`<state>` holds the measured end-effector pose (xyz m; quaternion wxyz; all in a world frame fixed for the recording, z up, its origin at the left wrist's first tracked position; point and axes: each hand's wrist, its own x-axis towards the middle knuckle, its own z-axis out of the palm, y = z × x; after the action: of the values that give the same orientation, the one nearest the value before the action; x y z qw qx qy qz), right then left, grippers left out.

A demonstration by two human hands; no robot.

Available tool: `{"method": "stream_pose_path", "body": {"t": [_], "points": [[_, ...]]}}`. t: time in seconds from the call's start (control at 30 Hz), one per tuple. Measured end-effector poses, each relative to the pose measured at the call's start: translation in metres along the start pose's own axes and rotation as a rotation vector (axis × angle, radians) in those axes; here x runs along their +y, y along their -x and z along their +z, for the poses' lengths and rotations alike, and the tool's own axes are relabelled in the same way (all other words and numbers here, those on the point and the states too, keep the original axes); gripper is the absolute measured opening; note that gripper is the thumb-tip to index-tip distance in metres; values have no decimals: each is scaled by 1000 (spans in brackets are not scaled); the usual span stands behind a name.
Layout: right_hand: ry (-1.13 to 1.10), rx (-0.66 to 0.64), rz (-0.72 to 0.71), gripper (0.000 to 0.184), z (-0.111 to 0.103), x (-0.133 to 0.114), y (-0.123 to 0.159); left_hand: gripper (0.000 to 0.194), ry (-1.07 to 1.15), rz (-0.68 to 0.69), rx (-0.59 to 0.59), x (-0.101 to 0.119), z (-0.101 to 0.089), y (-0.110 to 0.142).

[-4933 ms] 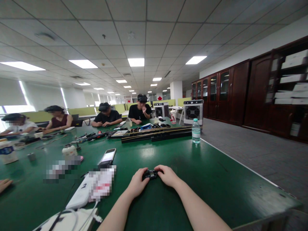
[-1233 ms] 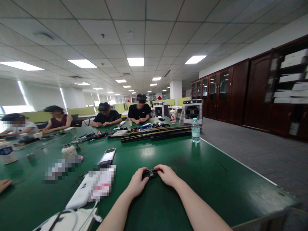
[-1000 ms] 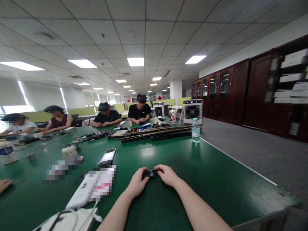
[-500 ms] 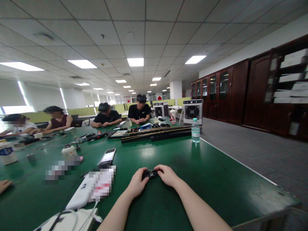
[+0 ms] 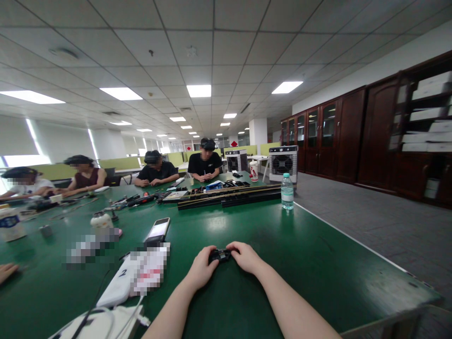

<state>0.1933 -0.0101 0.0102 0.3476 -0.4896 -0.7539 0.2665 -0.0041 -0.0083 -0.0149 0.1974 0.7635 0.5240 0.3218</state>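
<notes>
A small black device [image 5: 221, 255] with a lighter grey middle sits low over the green table [image 5: 275, 282]; its exact kind is too small to make out. My left hand [image 5: 204, 267] grips its left end, thumb in front and fingers behind. On the right end, my right hand [image 5: 244, 256] holds it with the fingers curled round the edge. Both hands are closed on the device, and their fingers hide its two ends.
Left of my hands lie a white power bank [image 5: 118, 282], a phone [image 5: 158, 231] and white cables. A water bottle [image 5: 287, 192] stands near the right edge. Black rails [image 5: 233, 197] and tools lie farther back. Co-workers sit along the far side; another person's hand [image 5: 7, 271] rests at far left.
</notes>
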Motion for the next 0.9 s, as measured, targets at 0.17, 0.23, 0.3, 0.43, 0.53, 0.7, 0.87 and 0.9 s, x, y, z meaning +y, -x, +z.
{"method": "stream_pose_path", "body": {"t": [0.17, 0.23, 0.3, 0.43, 0.53, 0.7, 0.87, 0.9], "points": [[2, -1, 1, 33, 0, 1, 0, 41, 2, -6, -4, 0, 0, 1], [3, -4, 4, 33, 0, 1, 0, 40, 9, -6, -4, -1, 0, 0], [4, -8, 9, 33, 0, 1, 0, 41, 15, -7, -4, -1, 1, 0], [-5, -3, 19, 33, 2, 3, -2, 42, 12, -19, -4, -2, 2, -1], [-8, 2, 14, 33, 2, 4, -2, 42, 20, -16, -1, -1, 1, 0], [-11, -4, 17, 32, 2, 5, -2, 41, 9, -21, 1, 0, 0, 0], [-13, -4, 6, 32, 2, 5, -2, 41, 12, -9, 1, -2, 1, 0], [-12, -3, 5, 32, 2, 5, -3, 41, 12, -9, 2, -2, 1, 0]]}}
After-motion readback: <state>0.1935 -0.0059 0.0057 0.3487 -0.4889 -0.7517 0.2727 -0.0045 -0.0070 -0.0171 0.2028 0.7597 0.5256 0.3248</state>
